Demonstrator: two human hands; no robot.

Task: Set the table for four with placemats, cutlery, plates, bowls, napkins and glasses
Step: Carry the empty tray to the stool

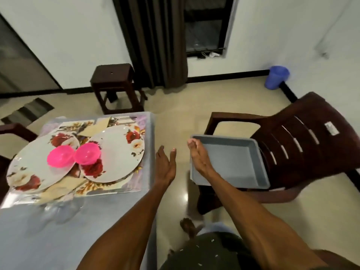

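Neither hand holds anything: left hand hangs flat-fingered off the table edge, right hand rests over the grey tray on the chair. Beyond, overlapping plates carry pink bowls; a careless sweep could topple the nearer blurred glasses.

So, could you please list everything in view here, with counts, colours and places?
plates: two, white with red flowers, on the table
bowls: two, pink, one on each plate
placemats: floral, count unclear, under the plates
cutlery: silver, far table edge
glasses: clear, blurred, near the plates
table: grey-blue cover, left
tray: one, grey, on the chair
chair: dark brown, right
stool: dark brown, by the curtain
bin: blue, far corner
left hand: open, beside the table edge
right hand: at the tray's near rim
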